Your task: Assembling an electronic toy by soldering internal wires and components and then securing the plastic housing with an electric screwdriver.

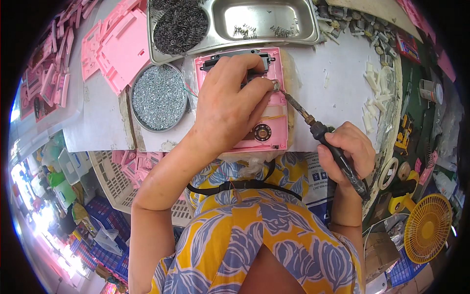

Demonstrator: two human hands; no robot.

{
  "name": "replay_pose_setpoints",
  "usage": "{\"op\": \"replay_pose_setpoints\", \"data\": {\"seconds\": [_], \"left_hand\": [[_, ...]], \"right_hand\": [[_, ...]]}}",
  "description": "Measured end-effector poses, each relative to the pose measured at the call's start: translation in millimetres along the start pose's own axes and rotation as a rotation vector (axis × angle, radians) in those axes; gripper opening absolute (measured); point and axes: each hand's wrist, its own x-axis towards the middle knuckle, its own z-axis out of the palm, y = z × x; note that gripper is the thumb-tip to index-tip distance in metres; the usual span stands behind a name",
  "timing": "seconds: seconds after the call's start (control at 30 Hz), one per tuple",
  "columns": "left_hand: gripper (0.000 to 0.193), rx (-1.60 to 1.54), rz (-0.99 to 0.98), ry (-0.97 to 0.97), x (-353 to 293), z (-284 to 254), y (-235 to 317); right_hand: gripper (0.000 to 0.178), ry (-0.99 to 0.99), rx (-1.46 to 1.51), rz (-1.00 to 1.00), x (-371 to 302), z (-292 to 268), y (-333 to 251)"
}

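A pink plastic casing (240, 147) lies on the table in front of me, open side up. Over its upper part is my left hand (220, 105), fingers bent and thumb tip against a small metal part (276, 86) near the casing's right side. My right hand (353, 149) grips the black handle of a soldering iron (320, 131). The iron's tip slants up-left and reaches the small metal part beside my left thumb. Inside the casing sit a dark bar-shaped part (267, 58) along the top and a round black part (262, 132) below. My left fingertips are partly hidden.
Left of the casing stands a round dish of small silvery screws (159, 97). Behind is a metal tray (215, 46) with dark springs. Pink plastic parts (122, 46) lie far left, white plastic pieces (373, 100) at right. A yellow fan (427, 228) stands lower right.
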Motion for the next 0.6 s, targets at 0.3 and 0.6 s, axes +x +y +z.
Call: {"op": "replay_pose_setpoints", "data": {"seconds": [0.3, 0.6], "left_hand": [[0.023, -0.025, 0.004, 0.017, -0.3, 1.1, -3.1], [0.024, -0.041, 0.011, 0.023, 1.5, 2.0, -2.8]], "right_hand": [[0.027, -0.007, 0.0, 0.006, -1.1, -0.9, 0.5], [0.027, 0.003, -0.004, 0.01, -1.0, -0.9, -0.9]]}}
